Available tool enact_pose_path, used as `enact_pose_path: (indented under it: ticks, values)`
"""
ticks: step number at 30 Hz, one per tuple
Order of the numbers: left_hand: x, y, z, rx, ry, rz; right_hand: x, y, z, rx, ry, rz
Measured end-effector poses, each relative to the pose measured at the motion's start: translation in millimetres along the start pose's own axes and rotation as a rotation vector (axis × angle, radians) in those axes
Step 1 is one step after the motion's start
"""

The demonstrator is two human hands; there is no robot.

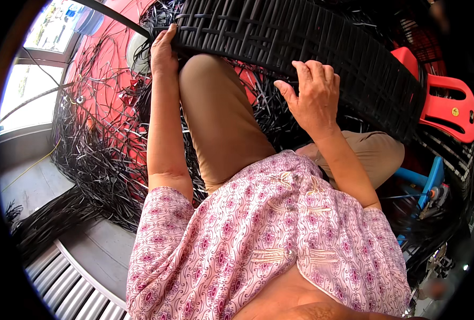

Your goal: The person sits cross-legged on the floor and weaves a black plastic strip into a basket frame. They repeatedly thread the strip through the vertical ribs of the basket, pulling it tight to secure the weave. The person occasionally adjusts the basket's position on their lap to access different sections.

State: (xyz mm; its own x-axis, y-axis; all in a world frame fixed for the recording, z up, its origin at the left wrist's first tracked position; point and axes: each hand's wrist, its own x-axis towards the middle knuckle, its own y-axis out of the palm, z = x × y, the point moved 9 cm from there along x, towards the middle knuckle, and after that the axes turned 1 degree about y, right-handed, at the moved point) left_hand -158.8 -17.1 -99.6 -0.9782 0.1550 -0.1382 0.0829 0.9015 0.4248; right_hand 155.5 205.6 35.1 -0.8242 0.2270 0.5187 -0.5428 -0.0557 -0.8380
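A long black woven panel [279, 32] of dark strips slants across the top of the head view, above my knees. My left hand [164, 56] is at its left end, with the fingers closed on the corner; part of the grip is hidden. My right hand [314, 98] is over the panel's near edge, thumb spread away from bent fingers, holding nothing that I can see. Whether its fingertips touch the weave I cannot tell.
Loose black strips [101, 176] lie tangled over the red floor [109, 32] at left and under the panel. A red plastic stool [447, 106] stands at right, near a blue metal frame [431, 178]. White slats [71, 282] lie at lower left.
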Motion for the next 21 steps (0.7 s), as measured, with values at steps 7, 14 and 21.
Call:
enact_pose_path:
  ticks: [7, 14, 21]
  values:
    - [-1.5, 3.9, 2.2, -0.029, -0.045, -0.017, 40.0, 27.9, 21.4, -0.017, -0.071, -0.023]
    - [-7.4, 7.1, -2.2, -0.075, -0.019, 0.049, 69.2, 22.4, 36.0, 0.048, -0.059, -0.084]
    - [-2.0, 7.7, 0.7, -0.108, -0.036, 0.081, 84.3, 60.9, 45.8, -0.029, -0.074, -0.018]
